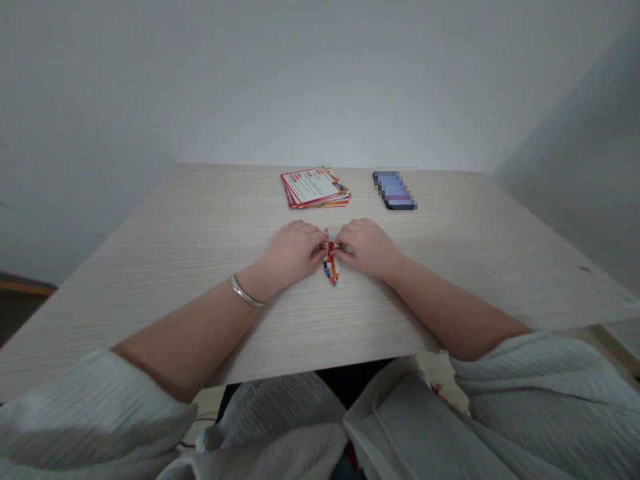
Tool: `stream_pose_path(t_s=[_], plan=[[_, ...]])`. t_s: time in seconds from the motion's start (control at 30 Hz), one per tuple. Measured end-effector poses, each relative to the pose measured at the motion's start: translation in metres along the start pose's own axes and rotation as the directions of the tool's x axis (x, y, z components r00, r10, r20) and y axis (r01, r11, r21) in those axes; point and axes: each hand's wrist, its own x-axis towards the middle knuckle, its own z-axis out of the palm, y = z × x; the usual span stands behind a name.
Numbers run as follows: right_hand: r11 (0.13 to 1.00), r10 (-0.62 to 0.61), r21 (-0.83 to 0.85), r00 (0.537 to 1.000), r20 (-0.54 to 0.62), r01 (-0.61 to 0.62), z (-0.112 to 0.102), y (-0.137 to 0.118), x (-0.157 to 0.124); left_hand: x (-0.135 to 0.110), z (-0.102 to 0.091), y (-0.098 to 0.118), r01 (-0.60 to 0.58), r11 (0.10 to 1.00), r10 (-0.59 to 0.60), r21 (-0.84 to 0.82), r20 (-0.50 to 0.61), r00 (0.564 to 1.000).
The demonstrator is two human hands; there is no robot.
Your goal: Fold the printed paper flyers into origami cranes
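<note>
Right at the near edge of the table (175, 253), two pale ribbed sleeves (90, 413) end near the elbows, and bare forearms run forward over the light wood. A thin silver bracelet (245, 292) sits on the left wrist. Further in, near the middle of the table, the left hand (293, 252) and right hand (367, 248) meet almost knuckle to knuckle, both resting on the wood. Between them lies a small folded paper (331, 267), printed in red, blue, orange and white patches, its pointed end aimed back toward the person. The fingers of both hands are curled together and pinched on the paper's upper part, the left from one side and the right from the other; the fingertips themselves are tucked in and hard to see. The paper's lower point sticks out free just below the hands. Beyond the hands, well apart from them, a loose stack of cards (315, 187) with red borders lies flat, slightly fanned. Near it on the right is a dark phone (394, 190), face up, its screen blurred out. Behind the far edge stands a plain pale wall (320, 80).
</note>
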Motion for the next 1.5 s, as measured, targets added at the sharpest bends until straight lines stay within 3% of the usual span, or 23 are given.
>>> stream_pose_path(t_s=[0.23, 0.47, 0.6, 0.77, 0.9, 1.03, 1.2, 1.37, 1.5], plan=[[0.998, 0.056, -0.013, 0.998, 0.032, -0.056, 0.002, -0.002, 0.004, 0.001, 0.015, -0.007, -0.011, 0.996, 0.002, -0.084, -0.110, 0.994], [0.997, 0.069, 0.041, 0.997, 0.033, -0.070, 0.008, 0.004, 0.005, 0.003, 0.017, -0.012, 0.012, 0.984, -0.023, -0.175, -0.065, 0.998], [0.983, 0.093, 0.162, 0.996, -0.006, -0.091, 0.014, 0.008, 0.004, 0.005, 0.016, -0.014, 0.012, 0.977, -0.028, -0.215, -0.073, 0.997], [0.859, 0.298, 0.446, 0.954, -0.038, -0.251, 0.020, 0.008, 0.004, 0.005, 0.015, -0.011, 0.091, 0.948, -0.120, -0.306, -0.078, 0.990], [0.808, 0.369, 0.501, 0.929, -0.019, -0.311, 0.019, 0.006, 0.006, 0.002, 0.013, -0.007, 0.259, 0.879, -0.298, -0.400, -0.036, 0.954], [0.813, 0.383, 0.483, 0.923, -0.024, -0.324, 0.020, 0.005, 0.007, 0.000, 0.014, -0.005, 0.317, 0.855, -0.374, -0.410, -0.065, 0.925], [0.839, 0.355, 0.448, 0.935, -0.022, -0.308, 0.020, 0.003, 0.008, -0.001, 0.016, -0.005, 0.234, 0.835, -0.311, -0.499, -0.075, 0.948], [0.858, 0.344, 0.405, 0.939, 0.006, -0.317, 0.015, 0.000, 0.007, -0.001, 0.016, -0.005, 0.180, 0.904, -0.236, -0.388, -0.101, 0.966], [0.929, 0.299, 0.241, 0.953, -0.040, -0.281, 0.010, -0.002, 0.006, 0.000, 0.015, -0.004, 0.164, 0.936, -0.201, -0.311, -0.089, 0.976]])
